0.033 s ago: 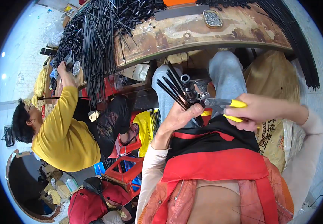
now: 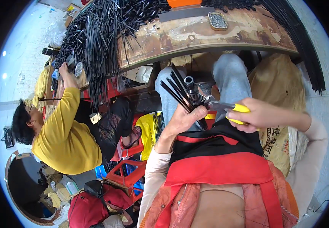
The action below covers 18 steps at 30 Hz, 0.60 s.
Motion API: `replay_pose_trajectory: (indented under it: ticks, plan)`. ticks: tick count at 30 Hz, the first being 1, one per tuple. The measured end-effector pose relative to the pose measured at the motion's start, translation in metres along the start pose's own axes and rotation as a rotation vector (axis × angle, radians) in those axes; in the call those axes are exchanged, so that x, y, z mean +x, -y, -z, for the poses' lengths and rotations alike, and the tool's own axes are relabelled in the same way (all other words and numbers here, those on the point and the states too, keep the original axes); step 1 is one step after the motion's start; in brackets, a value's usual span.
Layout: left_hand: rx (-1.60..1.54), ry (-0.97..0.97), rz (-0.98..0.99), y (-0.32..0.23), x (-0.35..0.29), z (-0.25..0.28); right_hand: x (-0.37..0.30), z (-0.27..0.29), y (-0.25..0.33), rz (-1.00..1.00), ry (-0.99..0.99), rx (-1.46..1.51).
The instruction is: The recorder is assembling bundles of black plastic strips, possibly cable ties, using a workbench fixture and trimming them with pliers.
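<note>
My left hand point(image 2: 185, 119) is closed around a bunch of thin black rods point(image 2: 172, 91) and a thicker black tubular piece point(image 2: 192, 89) with an open round end. The rods fan out to its upper left. Yellow-handled pliers point(image 2: 222, 106) are gripped in my right hand point(image 2: 254, 114), fingers wrapped over both handles. Their metal jaws meet the side of the black piece, just beyond my left thumb. What exactly the jaws bite on is too small to make out. Both hands are above my lap, over a black and red apron point(image 2: 217, 169).
A worn wooden table point(image 2: 164, 41) stands ahead, bearing a small tray of metal bits point(image 2: 217, 21). Long black rods point(image 2: 100, 57) hang over its edge. At left, a person in a yellow top point(image 2: 67, 140) reaches to the table. Red stools point(image 2: 124, 173) and a woven sack point(image 2: 280, 79) flank me.
The pliers' handles are closer together, and my right hand has squeezed and shifted slightly left. My left hand stays in nearly the same place.
</note>
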State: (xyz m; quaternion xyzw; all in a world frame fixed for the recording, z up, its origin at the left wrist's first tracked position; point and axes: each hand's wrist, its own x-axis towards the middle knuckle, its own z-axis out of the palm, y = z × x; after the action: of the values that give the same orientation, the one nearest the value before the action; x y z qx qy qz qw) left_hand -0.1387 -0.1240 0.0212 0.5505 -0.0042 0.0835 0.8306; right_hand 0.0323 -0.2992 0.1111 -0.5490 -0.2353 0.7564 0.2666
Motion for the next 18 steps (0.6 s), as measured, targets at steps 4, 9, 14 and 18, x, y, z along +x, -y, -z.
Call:
replay_pose_trajectory:
  ticks: [4,9,14,18]
  plan:
    - [0.048,-0.023,-0.011,-0.002,0.01,-0.008,-0.003,-0.002,-0.011,0.15,-0.253,-0.159]
    - [0.176,-0.066,-0.009,-0.003,0.019,-0.022,-0.044,0.004,0.055,-0.15,-0.245,-0.476]
    - [0.18,-0.199,0.011,-0.001,0.016,-0.018,-0.023,0.006,0.036,0.004,-0.316,-0.587]
    - [0.037,-0.254,-0.075,-0.004,0.021,-0.016,0.006,0.005,0.003,0.323,-0.388,-0.49]
